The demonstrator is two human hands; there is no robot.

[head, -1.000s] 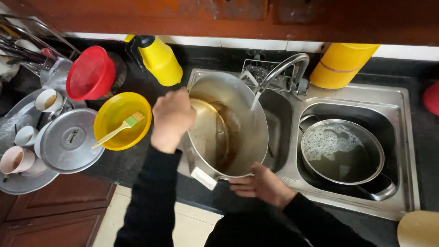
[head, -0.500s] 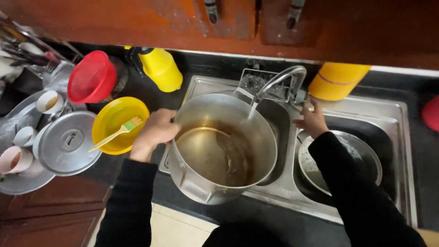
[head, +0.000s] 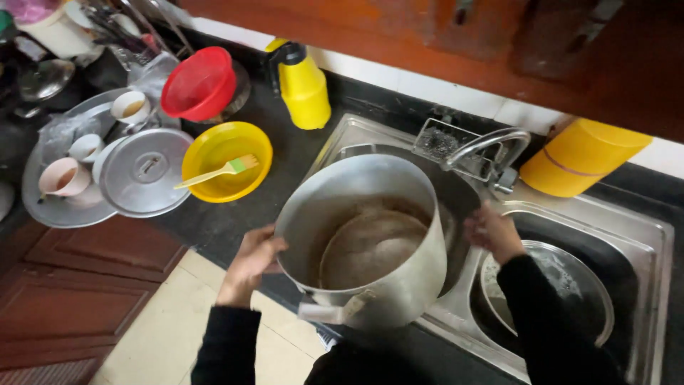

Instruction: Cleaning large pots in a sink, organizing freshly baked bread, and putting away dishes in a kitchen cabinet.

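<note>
A large steel pot [head: 399, 285] with a dirty, wet inside is held over the front edge of the left sink basin [head: 342, 139], tilted toward me. My left hand [head: 251, 260] grips its rim on the left side. My right hand [head: 491, 232] is at the pot's right side, by the divider between the basins; whether it grips the rim is hard to tell. A curved tap [head: 484, 146] stands just behind the pot.
A steel pan [head: 570, 285] with soapy water lies in the right basin. On the dark counter left: a yellow bowl [head: 221, 153] with a brush, a red colander [head: 198, 82], a steel lid [head: 142, 171], cups on a tray [head: 43, 207], a yellow bottle [head: 303, 85]. A yellow container [head: 581, 157] stands behind.
The pot has been lifted and pulled toward me, out over the sink's front edge. My right hand came back from the tap to the pot's right side. No water stream shows now.
</note>
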